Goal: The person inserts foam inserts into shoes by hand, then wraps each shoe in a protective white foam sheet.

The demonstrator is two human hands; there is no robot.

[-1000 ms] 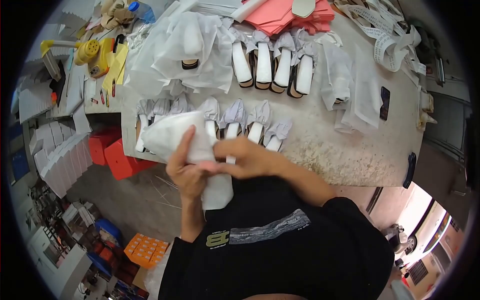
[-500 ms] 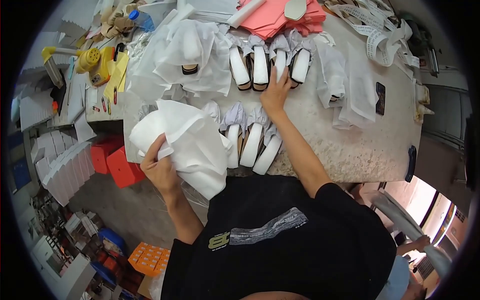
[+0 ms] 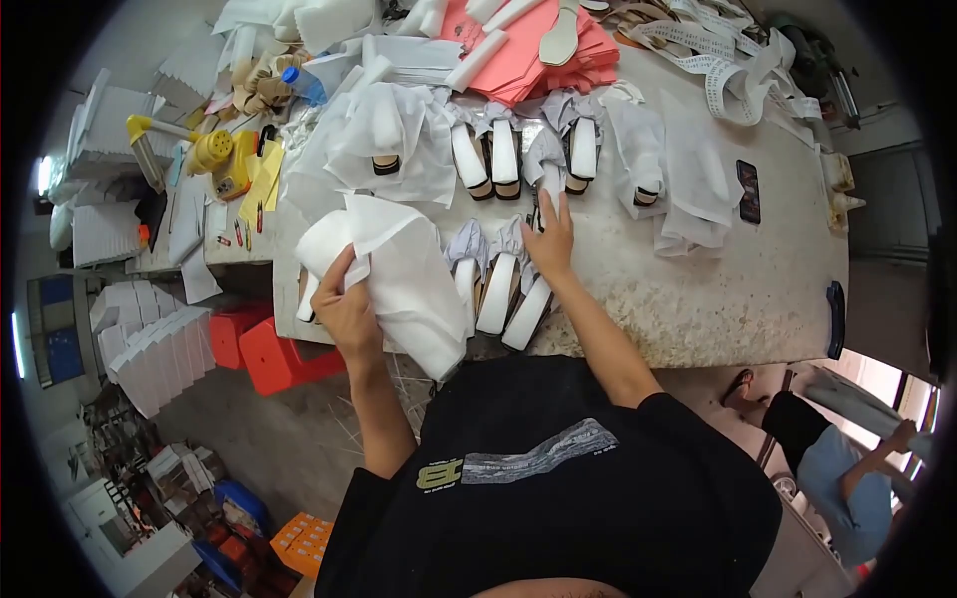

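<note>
My left hand [image 3: 349, 304] is closed on a loose bundle of white wrapping sheets [image 3: 409, 269] at the table's front left edge; whether anything lies inside is hidden. My right hand [image 3: 550, 239] is closed on a sandal [image 3: 544, 159] with a lilac-grey tissue wad at its far end, mostly covered by the fingers. Beyond it stands a back row of similar sandals with white-covered straps [image 3: 503, 154], with a gap where the held one leaves the row. Close to my body, more sandals [image 3: 495, 299] sit in a front row, partly behind the white sheets.
A sandal on thin white paper [image 3: 384, 159] lies back left, another [image 3: 646, 184] right of the rows. A phone [image 3: 748, 191] rests at the right. Pink sheets [image 3: 538, 60] are piled at the back. Red stools [image 3: 284, 359] stand below left; another person [image 3: 847, 478] is behind right.
My right hand has drawn one sandal out of the back row toward my body. My left hand still holds the white sheets. The view has shifted slightly.
</note>
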